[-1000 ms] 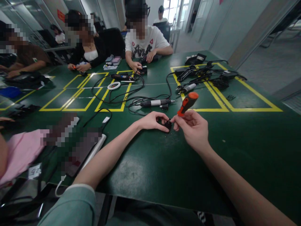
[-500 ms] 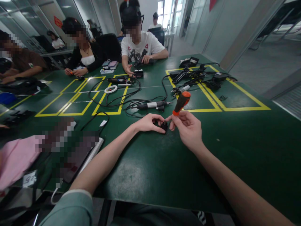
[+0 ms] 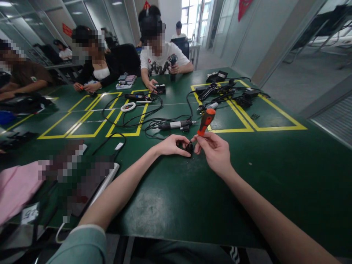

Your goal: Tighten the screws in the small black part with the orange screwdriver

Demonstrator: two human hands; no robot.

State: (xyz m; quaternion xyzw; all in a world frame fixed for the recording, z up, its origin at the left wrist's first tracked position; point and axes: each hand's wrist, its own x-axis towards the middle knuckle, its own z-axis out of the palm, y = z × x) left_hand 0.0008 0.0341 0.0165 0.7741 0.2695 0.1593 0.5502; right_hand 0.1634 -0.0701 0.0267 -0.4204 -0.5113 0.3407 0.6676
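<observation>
The orange-and-black plastic-handled screwdriver [image 3: 207, 120] stands more upright than a second ago, so work on the small, stubby black part [image 3: 189, 147], at three o'clock from the left hand [image 3: 171, 145], seems ongoing. Left grip: curved, fingertips pinching that part. Right hand [image 3: 217, 151]: grip closed around the screwdriver's lower end.

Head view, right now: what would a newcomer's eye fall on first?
Likely the orange-and-black tool, held tilted in the right hand near the middle, beside the small black part in the left hand. Then the yellow outlines on the green table beyond the hands, and the pink cloth at the left edge.
</observation>
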